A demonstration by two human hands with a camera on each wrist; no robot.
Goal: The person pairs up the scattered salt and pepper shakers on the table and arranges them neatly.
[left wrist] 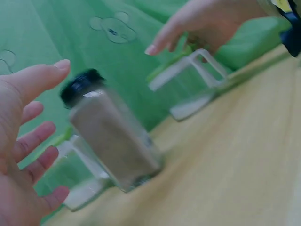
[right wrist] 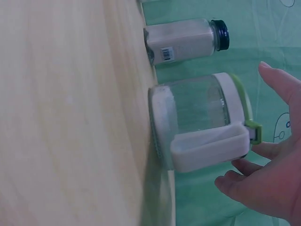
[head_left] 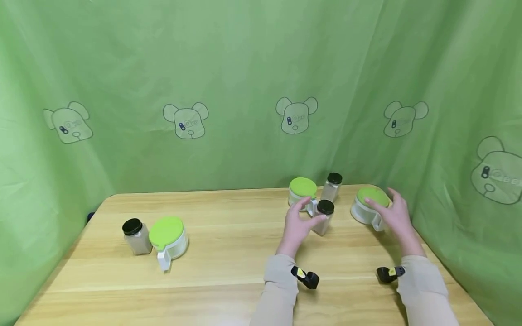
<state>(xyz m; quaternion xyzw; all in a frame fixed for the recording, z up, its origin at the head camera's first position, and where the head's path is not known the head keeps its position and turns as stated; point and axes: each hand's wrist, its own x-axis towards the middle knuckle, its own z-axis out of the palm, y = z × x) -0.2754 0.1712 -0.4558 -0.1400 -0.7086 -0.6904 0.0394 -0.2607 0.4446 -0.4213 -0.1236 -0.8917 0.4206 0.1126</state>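
My left hand is beside a square jar with a black lid, thumb and fingers spread. In the left wrist view a gap shows between the fingers and the jar, which holds a brownish powder. At the right, my right hand arches over a clear seasoning pot with a green lid and white handle. The right wrist view shows the hand at the lid side of the pot, its fingers not curled round it; whether a fingertip touches is unclear.
Behind the left hand stand another green-lidded pot and a black-lidded jar. At the table's left are a black-lidded jar and a green-lidded pot. Green curtains border the wooden table.
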